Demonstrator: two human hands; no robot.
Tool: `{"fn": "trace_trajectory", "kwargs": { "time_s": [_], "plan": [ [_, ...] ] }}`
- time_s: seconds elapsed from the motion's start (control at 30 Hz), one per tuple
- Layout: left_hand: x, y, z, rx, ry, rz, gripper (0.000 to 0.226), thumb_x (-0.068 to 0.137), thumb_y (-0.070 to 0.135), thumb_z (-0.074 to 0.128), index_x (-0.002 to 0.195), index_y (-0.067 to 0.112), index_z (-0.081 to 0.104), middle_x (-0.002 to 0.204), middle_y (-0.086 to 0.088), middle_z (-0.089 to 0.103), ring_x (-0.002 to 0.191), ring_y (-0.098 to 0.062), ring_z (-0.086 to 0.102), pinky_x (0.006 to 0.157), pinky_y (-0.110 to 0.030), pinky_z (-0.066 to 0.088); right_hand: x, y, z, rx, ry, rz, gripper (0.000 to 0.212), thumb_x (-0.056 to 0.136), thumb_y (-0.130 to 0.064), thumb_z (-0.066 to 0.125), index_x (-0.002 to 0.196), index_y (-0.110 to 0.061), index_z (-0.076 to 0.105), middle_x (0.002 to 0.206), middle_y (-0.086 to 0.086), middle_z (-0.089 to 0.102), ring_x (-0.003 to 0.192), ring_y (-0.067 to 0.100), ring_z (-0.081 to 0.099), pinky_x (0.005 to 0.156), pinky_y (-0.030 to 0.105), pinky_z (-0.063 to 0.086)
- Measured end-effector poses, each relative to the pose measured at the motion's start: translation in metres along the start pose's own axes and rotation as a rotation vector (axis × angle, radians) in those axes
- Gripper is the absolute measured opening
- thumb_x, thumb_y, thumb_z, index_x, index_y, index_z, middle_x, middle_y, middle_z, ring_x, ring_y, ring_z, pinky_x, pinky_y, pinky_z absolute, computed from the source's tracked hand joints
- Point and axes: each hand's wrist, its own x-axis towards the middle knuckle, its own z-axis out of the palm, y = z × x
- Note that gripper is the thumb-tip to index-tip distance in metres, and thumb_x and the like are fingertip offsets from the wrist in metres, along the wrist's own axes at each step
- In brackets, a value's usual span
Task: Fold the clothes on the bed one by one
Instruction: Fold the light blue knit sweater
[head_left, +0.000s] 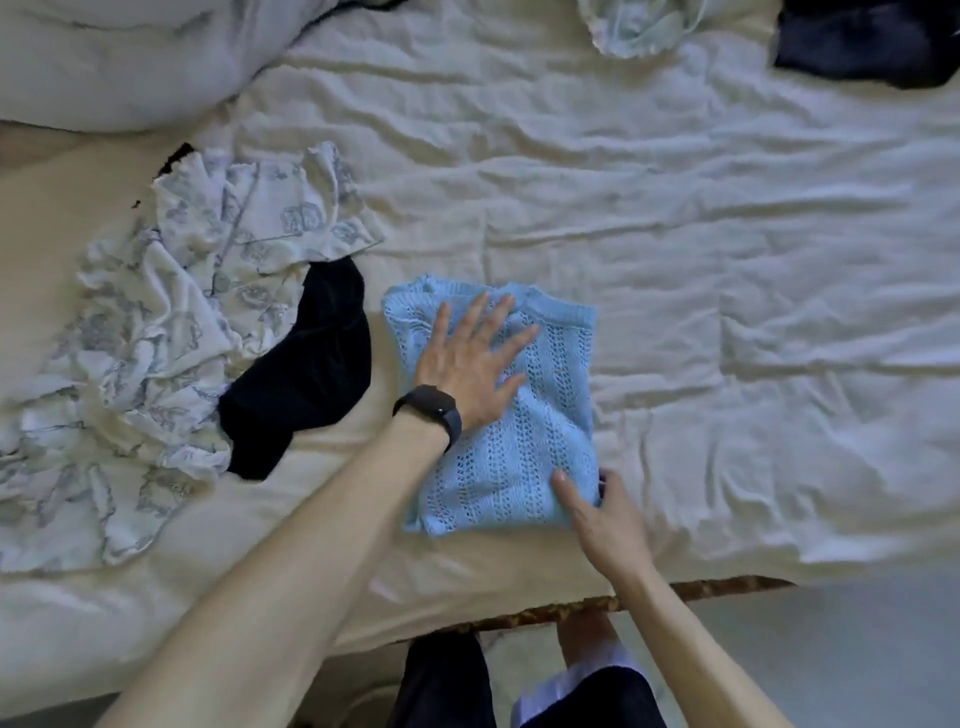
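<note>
On the head camera I see the folded blue sweater (545, 415) on the bed (675, 234) near its front edge. Its long axis runs away from me, with a ribbed band at the far end. My left hand (467, 364) presses flat on its far half, fingers (488, 317) straight and spread. My right hand (605, 519) pinches the near right corner, thumb on top. A black garment (306, 374) lies just to the left.

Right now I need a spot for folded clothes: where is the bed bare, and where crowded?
Widest bare sheet lies right of the blue sweater, up to the pale green garment and dark garment at the far edge. A narrow strip separates sweater from black garment. Crowded left: floral garment overlaps it.
</note>
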Motion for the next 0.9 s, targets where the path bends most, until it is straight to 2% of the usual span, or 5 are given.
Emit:
{"fn": "trace_trajectory", "kwargs": {
  "time_s": [0.13, 0.37, 0.53, 0.73, 0.9],
  "plan": [
    [0.044, 0.003, -0.013, 0.011, 0.015, -0.064, 0.074, 0.097, 0.063, 0.038, 0.159, 0.03, 0.013, 0.167, -0.004, 0.013, 0.154, -0.023, 0.004, 0.123, -0.051, -0.001, 0.001, 0.01, 0.005, 0.113, -0.013, 0.023, 0.046, 0.088, -0.056, 0.071, 0.119, -0.028, 0.053, 0.109, -0.012, 0.066, 0.093, 0.003, 0.063, 0.068, 0.018, 0.044],
    [0.108, 0.055, -0.022, -0.001, -0.087, 0.042, 0.075, 0.08, 0.074, 0.058, 0.136, 0.025, 0.049, 0.131, -0.007, 0.06, 0.124, -0.03, 0.051, 0.103, -0.043, 0.035, 0.007, 0.023, 0.001, 0.223, -0.081, 0.076, 0.053, 0.08, -0.074, 0.067, 0.108, -0.028, 0.063, 0.098, -0.014, 0.068, 0.091, 0.009, 0.064, 0.07, 0.025, 0.045],
    [0.131, 0.062, -0.036, -0.182, -0.311, 0.059, 0.03, 0.089, 0.046, 0.069, 0.097, 0.018, 0.059, 0.093, -0.005, 0.063, 0.093, -0.027, 0.059, 0.071, -0.03, 0.036, 0.01, 0.041, 0.001, 0.417, -0.188, 0.066, 0.068, 0.064, -0.086, 0.069, 0.105, -0.032, 0.069, 0.098, -0.012, 0.073, 0.089, 0.011, 0.067, 0.087, 0.044, 0.054],
    [0.133, 0.039, -0.048, -0.586, 0.154, -0.041, 0.024, 0.085, 0.05, 0.071, 0.087, 0.029, 0.061, 0.081, 0.008, 0.064, 0.083, -0.015, 0.059, 0.071, -0.028, 0.043, 0.004, 0.051, -0.007, 0.381, 0.068, -0.06, 0.023, 0.091, -0.044, 0.072, 0.103, -0.029, 0.06, 0.089, -0.008, 0.068, 0.082, 0.006, 0.063, 0.077, 0.032, 0.049],
    [0.144, 0.053, -0.022, -0.187, 0.171, 0.081, 0.037, 0.086, 0.062, 0.061, 0.107, 0.032, 0.062, 0.111, 0.003, 0.064, 0.108, -0.023, 0.056, 0.086, -0.035, 0.039, 0.016, 0.045, -0.021, 0.149, -0.015, -0.02, 0.031, 0.091, -0.051, 0.068, 0.107, -0.026, 0.059, 0.09, -0.012, 0.066, 0.082, 0.002, 0.06, 0.065, 0.019, 0.042]
  ]
}}
